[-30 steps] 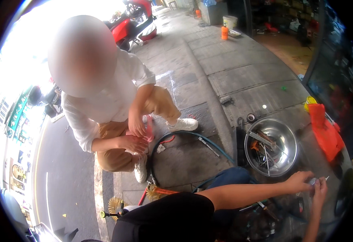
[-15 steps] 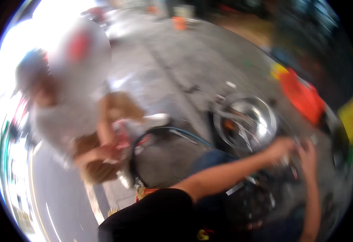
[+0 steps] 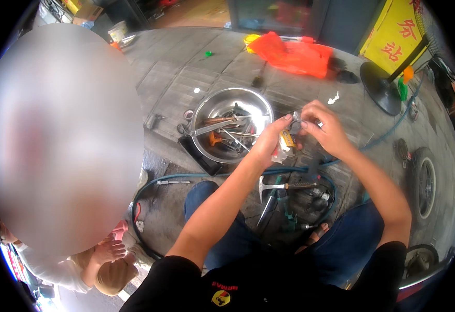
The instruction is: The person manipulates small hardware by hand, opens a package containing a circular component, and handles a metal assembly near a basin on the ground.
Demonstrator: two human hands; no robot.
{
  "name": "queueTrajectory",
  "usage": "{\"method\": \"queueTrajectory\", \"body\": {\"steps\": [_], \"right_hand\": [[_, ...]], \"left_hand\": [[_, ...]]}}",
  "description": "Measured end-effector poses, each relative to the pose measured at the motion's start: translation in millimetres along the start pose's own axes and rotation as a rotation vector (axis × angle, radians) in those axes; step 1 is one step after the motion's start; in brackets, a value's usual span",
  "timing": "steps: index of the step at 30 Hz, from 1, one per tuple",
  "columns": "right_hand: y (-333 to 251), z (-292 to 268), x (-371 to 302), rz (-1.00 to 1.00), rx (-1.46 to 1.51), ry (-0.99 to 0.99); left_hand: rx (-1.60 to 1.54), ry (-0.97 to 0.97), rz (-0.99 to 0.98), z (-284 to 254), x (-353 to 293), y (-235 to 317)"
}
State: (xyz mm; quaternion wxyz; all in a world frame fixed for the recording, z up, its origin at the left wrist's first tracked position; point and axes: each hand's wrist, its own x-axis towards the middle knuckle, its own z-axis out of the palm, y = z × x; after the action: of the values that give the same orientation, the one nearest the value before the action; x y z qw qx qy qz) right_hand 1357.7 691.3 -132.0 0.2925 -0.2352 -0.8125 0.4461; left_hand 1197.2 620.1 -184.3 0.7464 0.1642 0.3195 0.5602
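My left hand (image 3: pixel 270 140) is closed around a small yellow, white and clear plastic packet (image 3: pixel 287 141). At the top of that packet is a small dark roundish piece (image 3: pixel 295 125), pinched between the fingers of both hands. My right hand (image 3: pixel 322 125) is closed on it from the right, with bent fingers; their tips partly hide the piece, so its kind cannot be told. Just left of my hands, a shiny steel bowl (image 3: pixel 218 99) holds wrenches, an orange-handled tool and several other hand tools.
Between my knees lie a hammer (image 3: pixel 299 185), green tools and a looped blue hose (image 3: pixel 196 175). A black tray (image 3: pixel 199 156) touches the bowl. An orange-red bag (image 3: pixel 295 54), a black fan base (image 3: pixel 380 88) and a tyre (image 3: pixel 423 182) lie beyond. Another person (image 3: pixel 56 262) crouches at left.
The view has swung right and steadied, so the bowl and my hands now appear further left. Both hands stay together; the packet between them now shows clearly.
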Motion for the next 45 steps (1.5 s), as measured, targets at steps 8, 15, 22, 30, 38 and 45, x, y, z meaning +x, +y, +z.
{"method": "queueTrajectory", "body": {"steps": [8, 15, 22, 30, 38, 45], "right_hand": [[2.2, -16.5, -0.8, 0.008, -0.253, -0.052], [11.0, -3.8, 13.6, 0.057, -0.145, 0.029], [35.1, -13.8, -0.9, -0.012, -0.167, 0.096], [24.8, -16.5, 9.9, -0.090, -0.169, -0.143], [21.7, 1.3, 8.9, 0.106, -0.283, -0.208], [37.1, -2.0, 8.2, 0.108, -0.144, -0.098]], "left_hand": [[0.007, 0.035, 0.015, 1.3, 11.9, -7.0], [0.332, -0.009, 0.091, -9.9, 8.8, -3.2], [-0.138, -0.038, 0.040, -6.2, 27.7, -17.3], [0.052, -0.019, 0.164, -19.2, 28.2, -13.3], [0.448, 0.107, 0.189, -33.7, 33.6, -22.7], [0.454, 0.055, 0.173, -12.3, 18.7, -10.7]]}}
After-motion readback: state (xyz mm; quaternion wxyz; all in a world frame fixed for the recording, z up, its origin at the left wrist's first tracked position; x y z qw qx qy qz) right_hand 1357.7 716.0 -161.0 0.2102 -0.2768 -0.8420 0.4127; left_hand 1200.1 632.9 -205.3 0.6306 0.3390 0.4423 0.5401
